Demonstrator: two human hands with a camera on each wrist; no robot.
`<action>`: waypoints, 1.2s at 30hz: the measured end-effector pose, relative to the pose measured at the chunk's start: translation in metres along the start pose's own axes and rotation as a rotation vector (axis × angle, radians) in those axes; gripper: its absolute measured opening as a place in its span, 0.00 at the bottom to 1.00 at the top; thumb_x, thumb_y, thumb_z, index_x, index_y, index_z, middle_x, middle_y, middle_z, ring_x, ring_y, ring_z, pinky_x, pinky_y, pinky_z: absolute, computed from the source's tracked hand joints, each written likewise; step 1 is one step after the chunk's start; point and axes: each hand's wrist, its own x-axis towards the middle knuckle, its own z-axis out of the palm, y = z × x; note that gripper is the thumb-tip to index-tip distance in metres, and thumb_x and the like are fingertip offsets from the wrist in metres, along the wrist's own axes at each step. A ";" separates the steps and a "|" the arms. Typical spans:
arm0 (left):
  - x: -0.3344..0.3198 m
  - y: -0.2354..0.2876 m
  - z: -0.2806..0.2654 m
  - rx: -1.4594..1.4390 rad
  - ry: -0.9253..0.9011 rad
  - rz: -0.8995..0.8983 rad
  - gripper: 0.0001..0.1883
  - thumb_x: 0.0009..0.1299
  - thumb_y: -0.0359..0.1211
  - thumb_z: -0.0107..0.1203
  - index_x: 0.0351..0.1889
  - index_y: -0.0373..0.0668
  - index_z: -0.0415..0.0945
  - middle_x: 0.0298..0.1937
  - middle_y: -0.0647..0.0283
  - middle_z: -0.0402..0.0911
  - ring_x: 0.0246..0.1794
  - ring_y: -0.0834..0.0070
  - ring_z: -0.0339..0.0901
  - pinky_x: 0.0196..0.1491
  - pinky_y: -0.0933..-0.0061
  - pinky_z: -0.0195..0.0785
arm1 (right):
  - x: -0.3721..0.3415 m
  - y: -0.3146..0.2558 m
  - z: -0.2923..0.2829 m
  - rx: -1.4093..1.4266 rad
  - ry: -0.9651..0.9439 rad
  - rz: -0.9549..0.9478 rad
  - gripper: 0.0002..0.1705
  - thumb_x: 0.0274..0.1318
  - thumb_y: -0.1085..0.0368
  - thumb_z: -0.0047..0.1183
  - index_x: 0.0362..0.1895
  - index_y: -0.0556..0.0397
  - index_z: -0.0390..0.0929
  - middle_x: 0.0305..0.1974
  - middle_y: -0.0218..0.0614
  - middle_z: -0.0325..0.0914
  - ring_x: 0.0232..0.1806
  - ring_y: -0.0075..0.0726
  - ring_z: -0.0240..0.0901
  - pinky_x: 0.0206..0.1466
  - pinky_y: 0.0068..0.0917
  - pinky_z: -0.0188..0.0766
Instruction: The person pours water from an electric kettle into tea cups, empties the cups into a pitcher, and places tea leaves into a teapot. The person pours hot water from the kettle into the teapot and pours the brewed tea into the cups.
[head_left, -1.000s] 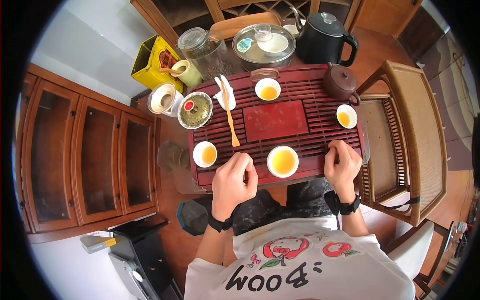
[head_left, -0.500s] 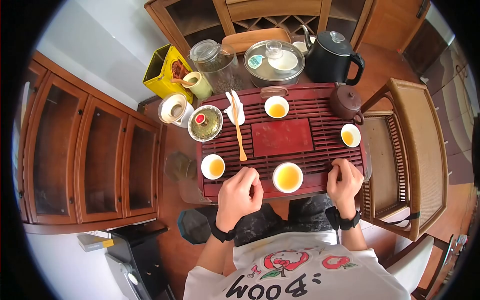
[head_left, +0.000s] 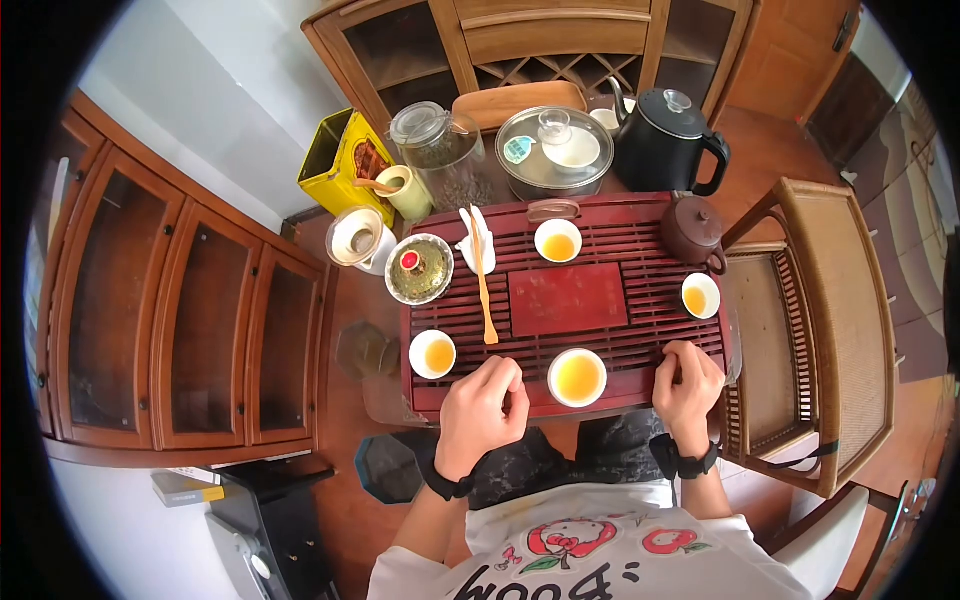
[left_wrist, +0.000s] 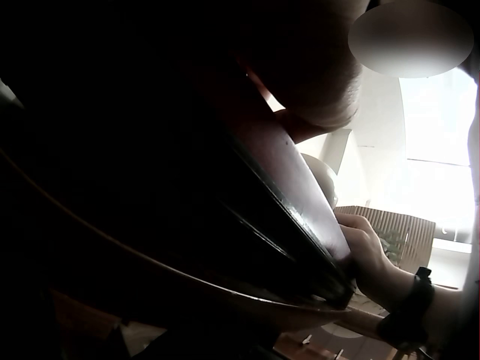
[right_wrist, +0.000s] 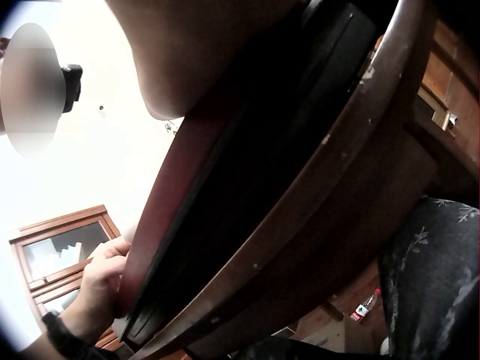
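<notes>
Both hands rest at the front edge of a dark red slatted tea tray (head_left: 567, 300) and hold nothing. My left hand (head_left: 484, 402), fingers loosely curled, is between the left teacup (head_left: 433, 355) and a larger white cup (head_left: 577, 378) of yellow tea. Curled the same way, my right hand (head_left: 690, 385) lies at the tray's right front corner. Two more filled teacups, one at the back (head_left: 558, 241) and one on the right (head_left: 700, 296), stand on the tray. A wooden tea stick (head_left: 484, 290) leans on a white rest (head_left: 480, 240). The wrist views show the tray's dark underside.
A brown teapot (head_left: 692, 232) sits at the tray's back right corner, before a black kettle (head_left: 655, 150). A lidded bowl (head_left: 418, 268), strainer (head_left: 360, 240), glass jar (head_left: 445, 165) and yellow tin (head_left: 345, 165) stand at left. A rattan chair (head_left: 840, 330) is on the right.
The head view has tilted upward, so the tray and the things around it sit lower in the picture. The hands keep their place at the tray's edge, and the cups have not moved.
</notes>
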 end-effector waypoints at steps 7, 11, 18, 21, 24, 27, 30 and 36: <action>0.001 0.001 -0.001 -0.002 0.001 0.000 0.07 0.62 0.21 0.57 0.31 0.41 0.70 0.27 0.59 0.75 0.20 0.61 0.74 0.26 0.66 0.68 | -0.001 0.001 0.001 0.001 0.013 -0.014 0.05 0.49 0.78 0.55 0.30 0.55 0.79 0.23 0.40 0.77 0.21 0.47 0.74 0.26 0.38 0.69; 0.000 0.002 -0.002 0.003 -0.020 -0.024 0.07 0.62 0.21 0.57 0.31 0.41 0.70 0.27 0.59 0.75 0.21 0.61 0.75 0.26 0.66 0.68 | -0.002 0.003 0.003 0.020 0.041 -0.008 0.04 0.51 0.78 0.55 0.30 0.56 0.79 0.21 0.41 0.75 0.18 0.47 0.70 0.24 0.38 0.64; 0.001 0.004 -0.003 -0.006 -0.020 -0.025 0.09 0.61 0.22 0.59 0.31 0.41 0.69 0.27 0.59 0.73 0.22 0.55 0.76 0.25 0.61 0.69 | -0.002 0.002 0.000 -0.004 0.028 -0.014 0.06 0.47 0.77 0.57 0.30 0.54 0.80 0.23 0.39 0.77 0.21 0.47 0.75 0.26 0.38 0.71; 0.001 0.005 -0.003 -0.005 -0.021 -0.020 0.09 0.61 0.22 0.59 0.31 0.41 0.69 0.27 0.59 0.73 0.22 0.55 0.76 0.25 0.61 0.69 | -0.002 0.002 0.000 -0.008 0.024 -0.013 0.05 0.47 0.77 0.56 0.30 0.54 0.79 0.22 0.38 0.76 0.20 0.46 0.74 0.26 0.38 0.71; 0.000 0.004 -0.003 0.000 -0.022 -0.021 0.09 0.61 0.22 0.60 0.32 0.41 0.69 0.28 0.59 0.74 0.22 0.56 0.76 0.25 0.61 0.69 | -0.002 0.002 0.001 0.003 0.033 -0.014 0.05 0.47 0.76 0.57 0.30 0.53 0.79 0.21 0.38 0.75 0.20 0.46 0.74 0.25 0.38 0.70; 0.000 0.004 -0.002 -0.020 0.005 -0.011 0.09 0.61 0.22 0.60 0.33 0.41 0.70 0.28 0.59 0.75 0.22 0.56 0.76 0.25 0.61 0.69 | -0.002 0.003 0.002 -0.003 0.045 -0.025 0.05 0.48 0.76 0.57 0.30 0.53 0.78 0.20 0.37 0.75 0.20 0.46 0.74 0.25 0.38 0.70; 0.000 0.005 -0.003 -0.018 0.002 -0.013 0.08 0.62 0.22 0.60 0.34 0.41 0.71 0.29 0.58 0.76 0.22 0.55 0.76 0.25 0.61 0.69 | -0.002 0.003 0.002 0.000 0.040 -0.022 0.05 0.48 0.76 0.57 0.30 0.53 0.78 0.20 0.38 0.75 0.20 0.46 0.74 0.25 0.38 0.70; 0.000 0.005 -0.006 -0.016 -0.028 -0.004 0.06 0.63 0.21 0.56 0.35 0.40 0.72 0.30 0.56 0.76 0.25 0.57 0.76 0.30 0.63 0.70 | -0.002 0.002 0.000 0.005 0.034 -0.024 0.05 0.49 0.76 0.57 0.30 0.53 0.78 0.21 0.39 0.75 0.20 0.48 0.74 0.25 0.40 0.70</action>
